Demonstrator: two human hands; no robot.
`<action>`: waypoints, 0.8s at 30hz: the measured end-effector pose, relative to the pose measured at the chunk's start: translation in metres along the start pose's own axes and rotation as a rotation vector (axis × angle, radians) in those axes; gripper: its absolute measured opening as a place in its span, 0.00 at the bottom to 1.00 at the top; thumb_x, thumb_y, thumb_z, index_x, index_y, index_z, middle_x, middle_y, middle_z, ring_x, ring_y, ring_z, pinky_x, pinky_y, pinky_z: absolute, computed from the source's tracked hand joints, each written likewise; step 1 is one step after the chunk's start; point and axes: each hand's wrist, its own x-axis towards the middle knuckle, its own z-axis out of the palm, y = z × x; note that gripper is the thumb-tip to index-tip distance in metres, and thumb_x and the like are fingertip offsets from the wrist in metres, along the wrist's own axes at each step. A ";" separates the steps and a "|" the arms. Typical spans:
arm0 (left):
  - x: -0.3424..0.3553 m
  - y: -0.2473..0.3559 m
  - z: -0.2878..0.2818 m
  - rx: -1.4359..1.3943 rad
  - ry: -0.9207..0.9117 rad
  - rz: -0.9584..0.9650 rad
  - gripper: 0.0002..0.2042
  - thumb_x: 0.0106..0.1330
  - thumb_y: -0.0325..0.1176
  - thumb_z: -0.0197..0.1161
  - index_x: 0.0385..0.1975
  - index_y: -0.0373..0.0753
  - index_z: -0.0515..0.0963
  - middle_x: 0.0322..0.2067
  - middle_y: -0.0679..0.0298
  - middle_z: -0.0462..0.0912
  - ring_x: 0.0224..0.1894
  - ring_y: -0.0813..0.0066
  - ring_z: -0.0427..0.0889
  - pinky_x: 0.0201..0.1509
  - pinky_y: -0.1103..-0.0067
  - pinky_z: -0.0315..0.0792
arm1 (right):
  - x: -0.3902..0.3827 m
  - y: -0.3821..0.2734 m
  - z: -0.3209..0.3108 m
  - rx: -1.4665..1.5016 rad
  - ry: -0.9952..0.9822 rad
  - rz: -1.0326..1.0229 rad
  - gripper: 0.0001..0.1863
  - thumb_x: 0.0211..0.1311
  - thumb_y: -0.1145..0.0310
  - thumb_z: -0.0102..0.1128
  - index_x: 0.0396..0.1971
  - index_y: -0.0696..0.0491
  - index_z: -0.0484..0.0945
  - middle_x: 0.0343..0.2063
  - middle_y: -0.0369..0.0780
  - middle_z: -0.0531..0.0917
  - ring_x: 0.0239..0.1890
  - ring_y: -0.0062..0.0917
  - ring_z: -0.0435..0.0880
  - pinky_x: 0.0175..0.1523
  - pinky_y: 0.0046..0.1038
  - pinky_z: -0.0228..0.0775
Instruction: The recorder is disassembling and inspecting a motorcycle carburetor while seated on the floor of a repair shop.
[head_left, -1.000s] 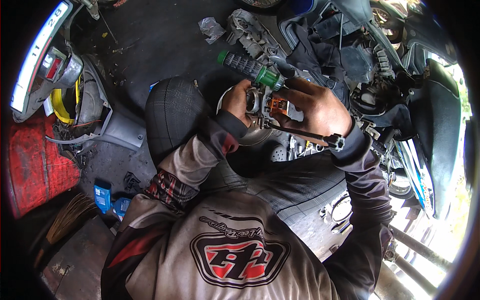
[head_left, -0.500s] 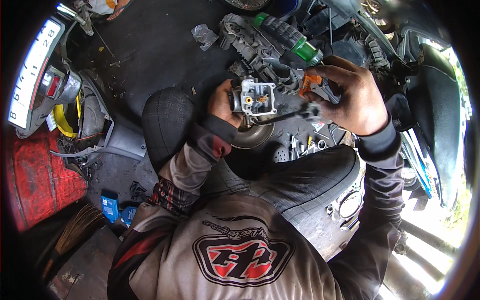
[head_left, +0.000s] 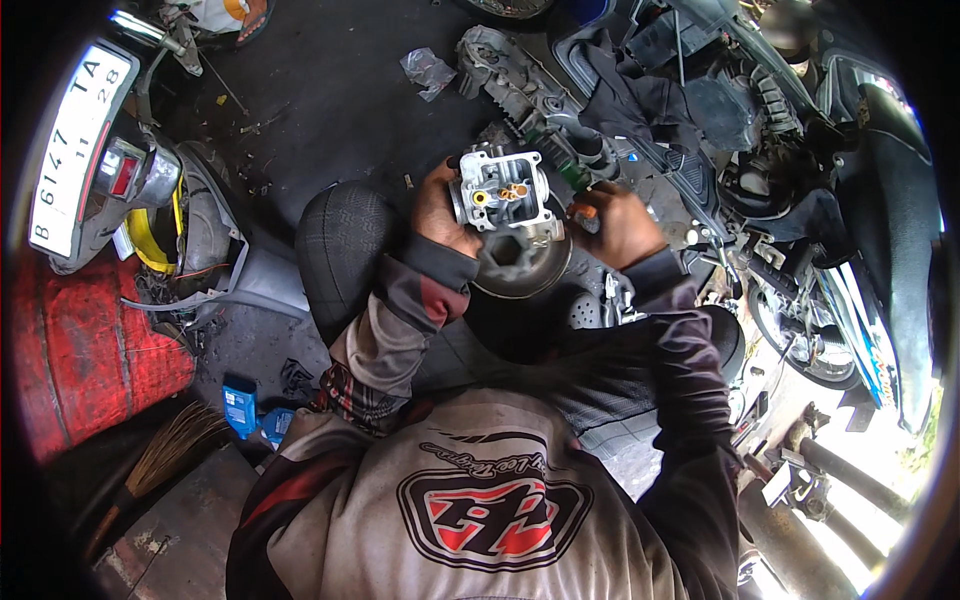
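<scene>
"Dark workshop floor forms the background. State the position of the main unit."

"Metal carburettor body: held up in front of the person, above a round metal bowl in the view. Its open cavity faces the camera, with brass-coloured fittings visible inside."

"Specify the support."

"Left hand: gripping the body at its left side, fingers partly hidden behind it."

"Right hand?"

"Located just right of the body. Fingers are closed on a small orange piece. One green-ended tool extends away from the fingertips; blur prevents confirming whether it is gripped as well."

"List adjacent parts."

"One dark, lobed part appears directly below the body, overlapping the bowl in the view. It is blurred; its attachment cannot be determined."

"Now the outer area."

"Beyond the hands, on the floor: an elongated engine casing, with crumpled clear plastic near it. Far right: a black motorcycle seat. Left side: a red container and, nearer the person, a blue bottle and a straw broom."
</scene>
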 end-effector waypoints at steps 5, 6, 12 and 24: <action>-0.003 0.010 -0.001 -0.045 -0.035 -0.101 0.19 0.69 0.40 0.53 0.54 0.37 0.75 0.53 0.54 0.80 0.56 0.54 0.79 0.60 0.56 0.75 | -0.003 0.026 0.087 0.098 -0.119 0.161 0.14 0.53 0.63 0.66 0.34 0.59 0.83 0.36 0.56 0.82 0.40 0.51 0.83 0.47 0.43 0.77; 0.000 0.013 0.003 -0.043 -0.043 -0.187 0.18 0.70 0.39 0.51 0.54 0.37 0.75 0.54 0.55 0.80 0.57 0.56 0.79 0.61 0.56 0.73 | -0.006 0.041 0.113 0.100 -0.110 0.154 0.14 0.53 0.63 0.66 0.34 0.59 0.83 0.36 0.56 0.82 0.40 0.51 0.83 0.47 0.43 0.77; 0.016 0.019 0.052 0.073 0.136 -0.101 0.19 0.73 0.44 0.50 0.53 0.35 0.74 0.49 0.54 0.81 0.54 0.55 0.81 0.60 0.57 0.75 | -0.010 0.086 0.218 -0.017 -0.142 0.222 0.14 0.61 0.64 0.53 0.33 0.58 0.84 0.36 0.56 0.84 0.39 0.53 0.84 0.48 0.44 0.78; 0.017 0.017 0.186 0.444 0.009 -0.035 0.32 0.73 0.63 0.40 0.62 0.42 0.68 0.51 0.55 0.81 0.49 0.58 0.84 0.55 0.53 0.78 | -0.002 0.046 0.256 0.014 -0.322 0.523 0.22 0.61 0.51 0.58 0.36 0.57 0.86 0.37 0.52 0.86 0.43 0.45 0.86 0.49 0.43 0.78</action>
